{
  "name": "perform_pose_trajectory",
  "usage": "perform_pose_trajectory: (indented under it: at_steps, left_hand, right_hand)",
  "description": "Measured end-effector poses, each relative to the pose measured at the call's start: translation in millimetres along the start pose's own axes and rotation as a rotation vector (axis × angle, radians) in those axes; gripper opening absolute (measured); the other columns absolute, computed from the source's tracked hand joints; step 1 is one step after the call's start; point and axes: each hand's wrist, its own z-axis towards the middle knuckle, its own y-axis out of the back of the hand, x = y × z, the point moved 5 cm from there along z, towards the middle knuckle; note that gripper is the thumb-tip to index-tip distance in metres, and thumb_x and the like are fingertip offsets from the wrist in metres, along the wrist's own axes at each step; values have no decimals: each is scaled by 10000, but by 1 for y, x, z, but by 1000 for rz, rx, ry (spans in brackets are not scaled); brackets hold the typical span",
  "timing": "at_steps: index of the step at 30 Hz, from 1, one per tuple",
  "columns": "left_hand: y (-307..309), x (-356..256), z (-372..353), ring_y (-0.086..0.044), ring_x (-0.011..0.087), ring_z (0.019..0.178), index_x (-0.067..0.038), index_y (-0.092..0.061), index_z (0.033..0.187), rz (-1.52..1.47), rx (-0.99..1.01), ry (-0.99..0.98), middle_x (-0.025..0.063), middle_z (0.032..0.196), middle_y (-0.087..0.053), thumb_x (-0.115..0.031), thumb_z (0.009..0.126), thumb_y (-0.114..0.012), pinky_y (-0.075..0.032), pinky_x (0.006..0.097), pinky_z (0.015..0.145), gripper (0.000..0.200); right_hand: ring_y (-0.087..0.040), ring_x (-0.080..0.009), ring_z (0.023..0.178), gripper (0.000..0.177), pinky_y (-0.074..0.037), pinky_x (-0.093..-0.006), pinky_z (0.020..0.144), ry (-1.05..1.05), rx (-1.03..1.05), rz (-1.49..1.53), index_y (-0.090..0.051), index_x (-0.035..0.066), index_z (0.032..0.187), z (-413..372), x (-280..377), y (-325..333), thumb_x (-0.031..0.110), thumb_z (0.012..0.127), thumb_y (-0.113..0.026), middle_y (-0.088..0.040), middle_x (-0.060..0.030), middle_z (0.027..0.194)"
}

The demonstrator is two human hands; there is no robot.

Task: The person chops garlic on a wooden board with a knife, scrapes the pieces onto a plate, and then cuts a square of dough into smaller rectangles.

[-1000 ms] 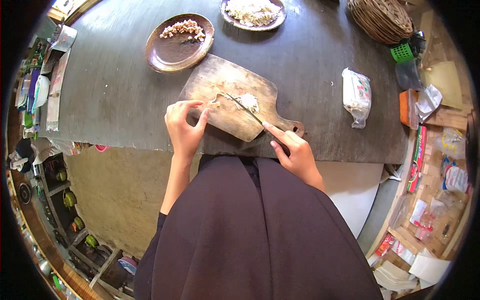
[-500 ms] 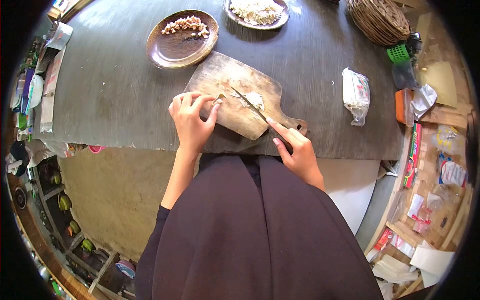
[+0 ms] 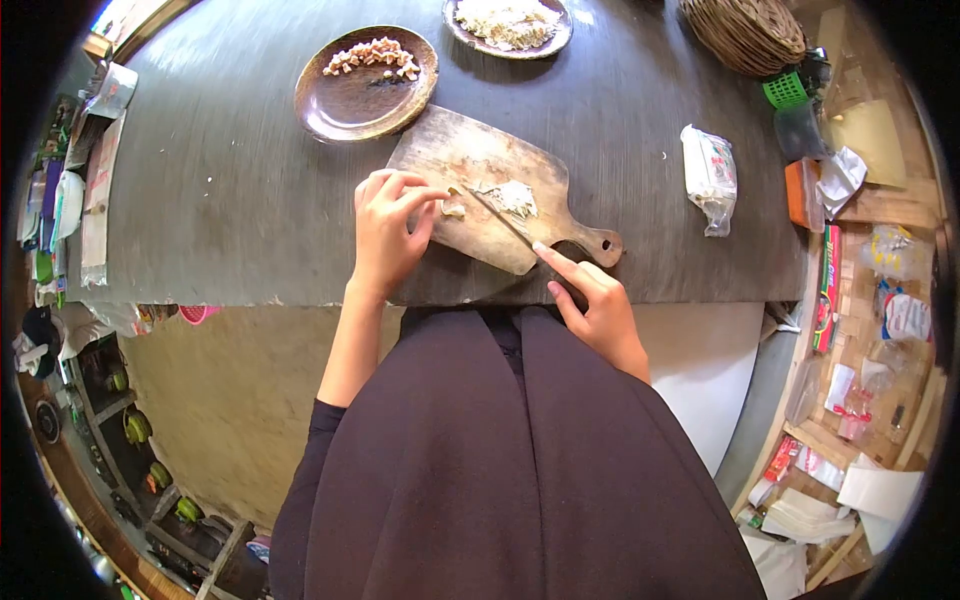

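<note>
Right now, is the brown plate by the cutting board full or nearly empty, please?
Nearly empty: the brown plate holds only a small heap of diced pieces near its far rim.

Dark table (image 3: 220, 180) bears board (image 3: 450, 155), plate (image 3: 345, 100), packet (image 3: 708, 175), perhaps basket (image 3: 745, 30).

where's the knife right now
Head view, centre: the knife is in the right hand, blade angled over the cutting board between the chopped pile and the pale piece at the left hand.

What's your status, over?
Left hand pins small pale piece on worn wooden cutting board. Right hand grips thin-bladed knife, edge beside it. Chopped pale pile beyond blade.
</note>
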Motion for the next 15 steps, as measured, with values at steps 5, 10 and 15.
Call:
perform_pose_trajectory:
  at_steps: [5,10,15]
  left_hand:
    - [5,2,6,-568,285,1159,-186,-792,963,-6,113,-88,11,1091,-669,-116,809,-775,-385,448,1052,170]
    - [7,7,3,-547,295,1195,-186,-775,917,33,144,-102,14,1124,-648,-198,781,-824,-372,462,1070,144]
    - [4,2,3,-547,299,1188,-187,-766,917,37,128,-106,12,1114,-650,-221,787,-833,-371,466,1069,150]
  right_hand:
    - [-622,-266,670,502,-535,-397,649,-68,103,-155,-633,328,1439,-12,9,-4,167,966,-677,-606,-100,790]
    - [-621,-265,663,507,-539,-396,642,-89,53,-211,-611,340,1456,-17,12,-6,196,975,-672,-597,-90,783]
    - [-626,-266,672,512,-539,-396,644,-113,1,-211,-608,338,1460,-18,20,-7,195,974,-676,-604,-90,794]
